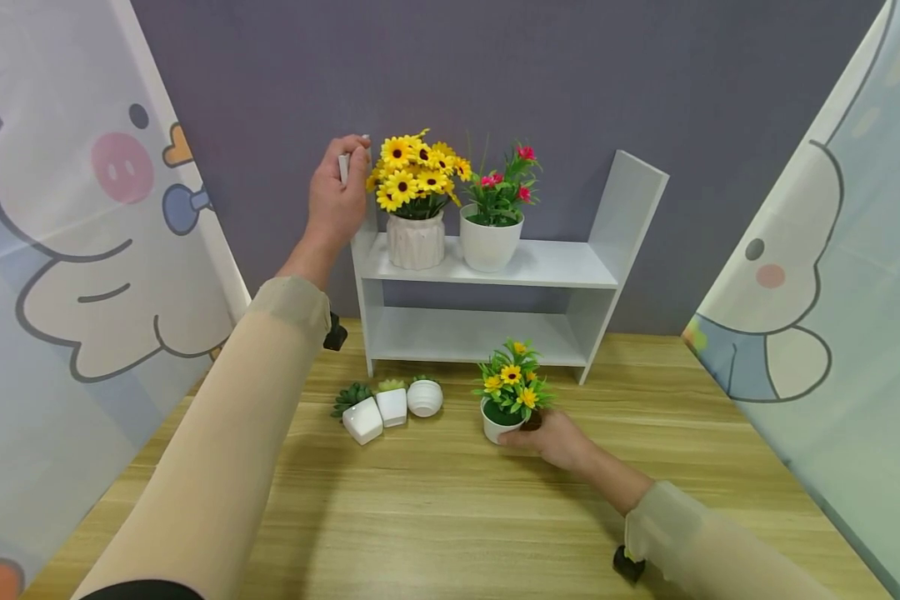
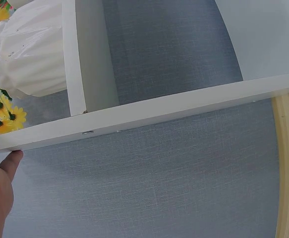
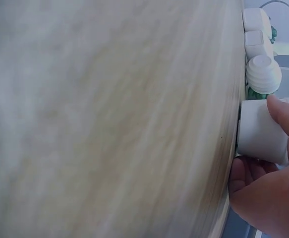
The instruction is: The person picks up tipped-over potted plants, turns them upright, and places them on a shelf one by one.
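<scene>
My left hand point(image 1: 337, 196) grips the upper end of the left side panel of a white two-tier shelf point(image 1: 487, 279); in the left wrist view its thumb lies against the panel edge. With thumb and curled fingers, my right hand point(image 1: 558, 437) holds a small white pot of yellow artificial flowers point(image 1: 512, 375) in front of the shelf. The right wrist view shows the white pot point(image 3: 263, 129) between thumb and fingers, low by the tabletop; whether its base touches the wood I cannot tell.
On the upper tier stand a pot of yellow sunflowers point(image 1: 416, 242) and a white pot with red flowers point(image 1: 491, 246). Three small white succulent pots point(image 1: 392, 407) lie tipped on the wooden table point(image 1: 420, 517), left of the held pot. Cartoon-printed cloths hang on both sides.
</scene>
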The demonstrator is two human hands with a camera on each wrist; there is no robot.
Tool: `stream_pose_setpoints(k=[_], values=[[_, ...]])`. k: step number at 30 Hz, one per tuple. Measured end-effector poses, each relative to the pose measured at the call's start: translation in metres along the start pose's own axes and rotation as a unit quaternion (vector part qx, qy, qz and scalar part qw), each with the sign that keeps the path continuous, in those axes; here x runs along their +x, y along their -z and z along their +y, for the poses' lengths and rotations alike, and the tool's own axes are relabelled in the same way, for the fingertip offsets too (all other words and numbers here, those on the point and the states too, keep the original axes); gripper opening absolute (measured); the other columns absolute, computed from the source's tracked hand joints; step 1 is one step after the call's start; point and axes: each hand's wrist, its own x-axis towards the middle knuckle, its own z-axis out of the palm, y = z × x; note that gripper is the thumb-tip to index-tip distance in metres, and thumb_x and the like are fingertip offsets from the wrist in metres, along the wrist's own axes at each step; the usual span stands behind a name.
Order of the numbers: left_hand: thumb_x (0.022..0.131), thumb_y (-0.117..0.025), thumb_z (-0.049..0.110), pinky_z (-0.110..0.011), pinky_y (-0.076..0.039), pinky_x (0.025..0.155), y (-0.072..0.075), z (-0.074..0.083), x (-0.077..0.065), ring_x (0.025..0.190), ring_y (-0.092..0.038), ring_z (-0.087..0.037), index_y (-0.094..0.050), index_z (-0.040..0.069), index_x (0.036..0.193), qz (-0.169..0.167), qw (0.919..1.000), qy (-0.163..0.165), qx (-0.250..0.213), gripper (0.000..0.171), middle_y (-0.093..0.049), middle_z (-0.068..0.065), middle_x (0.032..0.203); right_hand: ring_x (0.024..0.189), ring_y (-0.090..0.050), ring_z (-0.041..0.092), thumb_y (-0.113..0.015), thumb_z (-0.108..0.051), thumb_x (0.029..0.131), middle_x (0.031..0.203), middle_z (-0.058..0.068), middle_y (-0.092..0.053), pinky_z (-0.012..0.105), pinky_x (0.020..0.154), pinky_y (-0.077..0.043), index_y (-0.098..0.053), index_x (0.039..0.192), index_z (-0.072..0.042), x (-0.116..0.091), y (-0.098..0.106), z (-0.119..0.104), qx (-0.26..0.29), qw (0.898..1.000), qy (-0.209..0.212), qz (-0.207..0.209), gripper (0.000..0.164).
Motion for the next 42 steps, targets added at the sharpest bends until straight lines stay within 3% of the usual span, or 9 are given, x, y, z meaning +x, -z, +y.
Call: stream_pose_setpoints(k=[4,10,18,24,30,36,42], values=[[0.118,-0.046,0.038,-0.029,-0.037,0.072,0.000,-0.001,0.000,0.070,-0.039,-0.011,-0.060,0.006,0.144,-0.001,1.0000,0.000,-0.005,0.043,-0.051,0.011,0.096,0.126,-0.071,0.033,-0.090,-0.028,0.093,0.136,0.020,-0.074,0.044,0.102,-0.061,-0.063,0.143,0.007,-0.002,0.003,0.000,0.020,1.000,-0.013,0.000,0.067],[0.118,-0.047,0.038,-0.029,-0.038,0.072,-0.001,-0.001,0.001,0.072,-0.039,-0.011,-0.060,0.006,0.142,0.001,1.0000,0.000,-0.008,0.042,-0.057,0.005,0.102,0.129,-0.070,0.036,-0.087,-0.028,0.097,0.140,0.024,-0.071,0.042,0.101,-0.062,-0.057,0.147,0.008,-0.004,0.015,-0.006,0.050,0.999,-0.012,0.020,0.068],[0.118,-0.046,0.039,-0.029,-0.038,0.074,0.000,0.000,0.001,0.074,-0.040,-0.012,-0.060,0.007,0.143,0.001,1.0000,0.006,-0.006,0.043,-0.056,0.004,0.100,0.117,-0.074,0.028,-0.083,-0.019,0.100,0.132,0.025,-0.071,0.026,0.092,-0.062,-0.058,0.143,0.006,-0.003,0.037,-0.020,0.073,0.995,0.046,0.055,0.056],[0.119,-0.045,0.039,-0.029,-0.039,0.074,0.000,0.001,0.001,0.074,-0.040,-0.011,-0.059,0.007,0.144,-0.002,1.0000,0.009,-0.004,0.044,-0.064,-0.014,0.128,0.105,-0.073,0.015,-0.083,-0.021,0.100,0.125,0.024,-0.075,0.022,0.085,-0.060,-0.062,0.142,0.004,-0.003,0.058,-0.036,0.054,0.991,0.079,0.093,0.052],[0.119,-0.045,0.039,-0.029,-0.038,0.071,-0.001,0.002,0.000,0.072,-0.039,-0.011,-0.060,0.007,0.144,0.000,0.9999,0.011,-0.007,0.043,-0.061,-0.010,0.112,0.104,-0.071,0.007,-0.080,-0.031,0.103,0.127,0.017,-0.074,0.019,0.085,-0.059,-0.062,0.144,0.000,-0.004,0.083,-0.058,0.031,0.988,0.092,0.123,0.054],[0.118,-0.045,0.039,-0.029,-0.038,0.074,-0.001,0.002,0.001,0.075,-0.040,-0.011,-0.059,0.008,0.144,0.001,0.9999,0.013,-0.005,0.043,-0.062,-0.012,0.120,0.100,-0.068,0.007,-0.078,-0.039,0.104,0.114,0.003,-0.070,0.017,0.083,-0.057,-0.064,0.142,-0.003,-0.001,0.106,-0.078,0.009,0.979,0.107,0.171,0.054],[0.118,-0.046,0.039,-0.029,-0.038,0.075,-0.001,0.001,0.001,0.075,-0.040,-0.011,-0.059,0.007,0.144,0.000,0.9999,0.013,-0.006,0.043,-0.064,-0.018,0.130,0.103,-0.066,0.010,-0.077,-0.051,0.102,0.120,0.007,-0.070,0.014,0.081,-0.054,-0.065,0.146,-0.007,0.005,0.121,-0.090,-0.032,0.971,0.106,0.211,0.063]])
